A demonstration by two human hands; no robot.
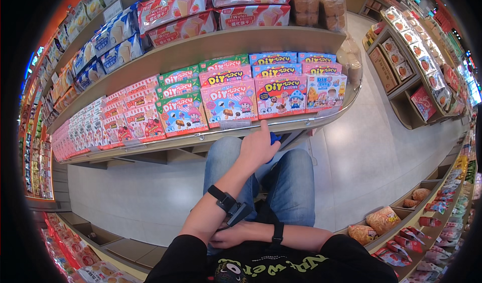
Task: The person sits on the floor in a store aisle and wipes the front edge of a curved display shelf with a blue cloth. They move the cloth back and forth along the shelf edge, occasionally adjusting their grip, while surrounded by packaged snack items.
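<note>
My left hand [258, 143] reaches forward to the front edge of the shelf, index finger extended toward the base of the snack boxes. Its other fingers are curled around a small blue object [275, 138], mostly hidden by the hand. Right ahead of the finger stand a pink DIY snack box [229, 102] and a red-and-pink one [281, 96]. A price-tag strip [235, 124] runs along the shelf lip. My right hand [231, 237] rests bent near my lap, against or just under my left forearm; its fingers are partly hidden.
Wafer packs [254, 16] and bagged bread [305, 8] fill the upper shelf [241, 40]. A metal rail [203, 135] edges the lower one. My knees [293, 173] are close beneath it. A display stand [399, 72] is at right; snack shelves [410, 256] lie behind right.
</note>
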